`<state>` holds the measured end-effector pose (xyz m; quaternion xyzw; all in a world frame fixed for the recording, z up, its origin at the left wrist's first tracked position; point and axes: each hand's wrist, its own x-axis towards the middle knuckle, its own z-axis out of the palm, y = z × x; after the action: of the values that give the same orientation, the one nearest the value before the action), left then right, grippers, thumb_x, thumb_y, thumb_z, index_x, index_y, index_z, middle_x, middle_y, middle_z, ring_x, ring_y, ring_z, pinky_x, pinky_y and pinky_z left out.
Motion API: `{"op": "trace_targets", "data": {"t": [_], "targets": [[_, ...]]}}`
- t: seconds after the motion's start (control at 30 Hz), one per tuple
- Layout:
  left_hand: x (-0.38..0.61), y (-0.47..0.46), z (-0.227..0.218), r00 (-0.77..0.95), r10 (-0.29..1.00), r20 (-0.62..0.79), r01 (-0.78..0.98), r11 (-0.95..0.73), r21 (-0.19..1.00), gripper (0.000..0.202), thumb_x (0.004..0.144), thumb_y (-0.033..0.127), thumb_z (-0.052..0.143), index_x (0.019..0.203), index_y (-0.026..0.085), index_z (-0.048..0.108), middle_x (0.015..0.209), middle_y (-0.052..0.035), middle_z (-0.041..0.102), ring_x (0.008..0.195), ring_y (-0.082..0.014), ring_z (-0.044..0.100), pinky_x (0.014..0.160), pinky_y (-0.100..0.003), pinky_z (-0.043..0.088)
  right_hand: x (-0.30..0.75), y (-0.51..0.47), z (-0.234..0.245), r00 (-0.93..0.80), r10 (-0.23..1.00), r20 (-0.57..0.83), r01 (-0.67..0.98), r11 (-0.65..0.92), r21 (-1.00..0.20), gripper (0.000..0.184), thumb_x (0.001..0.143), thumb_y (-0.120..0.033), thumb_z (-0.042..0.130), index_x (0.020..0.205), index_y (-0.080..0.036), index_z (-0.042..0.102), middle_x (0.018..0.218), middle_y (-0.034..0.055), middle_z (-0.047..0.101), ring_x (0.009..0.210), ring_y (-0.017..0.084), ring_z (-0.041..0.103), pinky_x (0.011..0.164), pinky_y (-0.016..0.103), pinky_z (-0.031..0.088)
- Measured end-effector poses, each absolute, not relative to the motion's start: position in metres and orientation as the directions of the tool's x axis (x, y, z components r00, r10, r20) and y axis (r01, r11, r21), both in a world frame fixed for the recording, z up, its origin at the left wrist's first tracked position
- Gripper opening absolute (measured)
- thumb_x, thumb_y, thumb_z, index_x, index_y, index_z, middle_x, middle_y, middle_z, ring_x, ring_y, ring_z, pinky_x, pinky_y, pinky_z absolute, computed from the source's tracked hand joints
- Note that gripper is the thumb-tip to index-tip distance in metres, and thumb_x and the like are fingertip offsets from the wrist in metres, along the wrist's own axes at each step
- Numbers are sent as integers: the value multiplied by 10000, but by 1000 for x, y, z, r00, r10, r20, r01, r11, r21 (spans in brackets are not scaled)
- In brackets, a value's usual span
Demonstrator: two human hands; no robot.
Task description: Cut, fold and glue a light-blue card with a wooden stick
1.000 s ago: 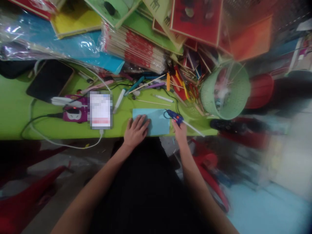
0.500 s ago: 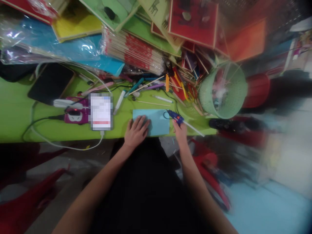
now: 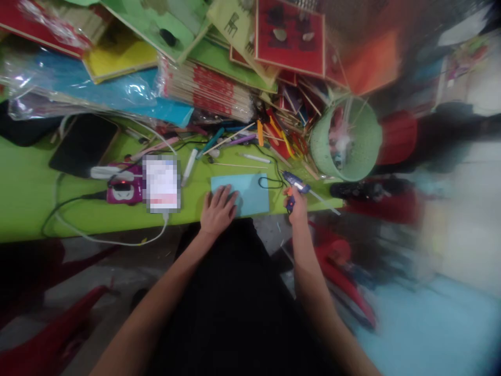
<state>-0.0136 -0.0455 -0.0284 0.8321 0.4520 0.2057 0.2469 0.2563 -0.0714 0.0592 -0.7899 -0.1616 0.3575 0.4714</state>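
Observation:
My left hand (image 3: 219, 210) lies flat with its fingers stretched out over the left part of a light blue sheet (image 3: 252, 194) near the table's front edge. To the right of the sheet, my right hand (image 3: 298, 205) is wrapped round the handle of a blue glue gun (image 3: 294, 180) with an orange part by the grip. A whitish glue stick (image 3: 324, 201) sticks out of its rear toward the lower right. The gun's thin black cord (image 3: 270, 180) loops over the sheet's right edge.
A green basket (image 3: 368, 138) stands at the table's right end. Left lie a phone with a blurred screen (image 3: 161, 183) and a purple power strip (image 3: 124, 190). Pens, sticks and yellow-handled pliers (image 3: 287, 143) lie behind the sheet, before stacked coloured boards (image 3: 289, 39) and bundled sticks (image 3: 207, 89).
My right hand has shifted right, away from the sheet's edge, and the glue gun has turned so its handle shows in my grip. My left hand has stayed on the sheet.

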Motion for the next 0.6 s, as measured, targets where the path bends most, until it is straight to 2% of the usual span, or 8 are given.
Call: {"op": "trace_targets", "data": {"t": [0.2, 0.27, 0.37, 0.4, 0.47, 0.53, 0.6], "targets": [[-13, -44, -26, 505, 851, 142, 651, -484, 585, 582, 1017, 315, 504, 1595, 343, 436, 1650, -62, 413, 1539, -315, 397, 1298, -614, 191, 305, -77, 59, 729, 453, -513, -238, -535, -811, 538, 719, -728, 683, 837, -214, 573, 697, -34, 676, 415, 63, 484, 363, 211, 194], [-13, -44, -25, 503, 852, 144, 658, -485, 576, 577, 1013, 306, 508, 1587, 338, 451, 1645, -67, 425, 1532, -317, 410, 1295, -612, 200, 318, -75, 56, 719, 404, -566, -299, -555, -776, 527, 724, -712, 696, 824, -213, 561, 655, -40, 665, 415, 71, 495, 367, 205, 206], [-13, -45, -23, 497, 859, 126, 666, -471, 579, 560, 1006, 300, 515, 1564, 340, 488, 1635, -67, 445, 1523, -315, 425, 1295, -602, 206, 332, -70, 49, 733, 352, -582, -297, -604, -740, 503, 744, -693, 693, 817, -213, 565, 612, -38, 642, 444, 100, 529, 417, 212, 317], [-12, -45, -23, 496, 861, 117, 670, -465, 579, 557, 1004, 300, 517, 1560, 342, 494, 1635, -66, 444, 1521, -314, 427, 1295, -600, 206, 335, -70, 47, 757, 348, -553, -238, -642, -729, 494, 760, -692, 680, 818, -213, 574, 609, -33, 636, 470, 117, 550, 451, 225, 363], [-12, -45, -22, 494, 863, 102, 681, -457, 573, 556, 1001, 300, 519, 1555, 342, 500, 1640, -65, 437, 1519, -313, 431, 1293, -599, 206, 344, -72, 47, 803, 380, -458, -20, -753, -658, 480, 801, -691, 643, 811, -213, 604, 629, -6, 643, 565, 164, 609, 549, 266, 443], [-11, -45, -22, 491, 865, 99, 695, -458, 554, 547, 1001, 301, 516, 1546, 338, 513, 1638, -64, 443, 1514, -311, 439, 1289, -595, 215, 353, -78, 52, 809, 463, -363, 263, -836, -481, 476, 842, -682, 614, 792, -210, 643, 698, 49, 685, 714, 221, 666, 679, 313, 483], [-11, -45, -22, 491, 866, 98, 706, -461, 538, 533, 1004, 300, 511, 1535, 332, 529, 1631, -63, 457, 1511, -305, 444, 1285, -584, 226, 361, -86, 60, 785, 539, -305, 464, -838, -286, 468, 874, -654, 599, 813, -199, 688, 815, 114, 733, 837, 267, 684, 781, 359, 485]]}}
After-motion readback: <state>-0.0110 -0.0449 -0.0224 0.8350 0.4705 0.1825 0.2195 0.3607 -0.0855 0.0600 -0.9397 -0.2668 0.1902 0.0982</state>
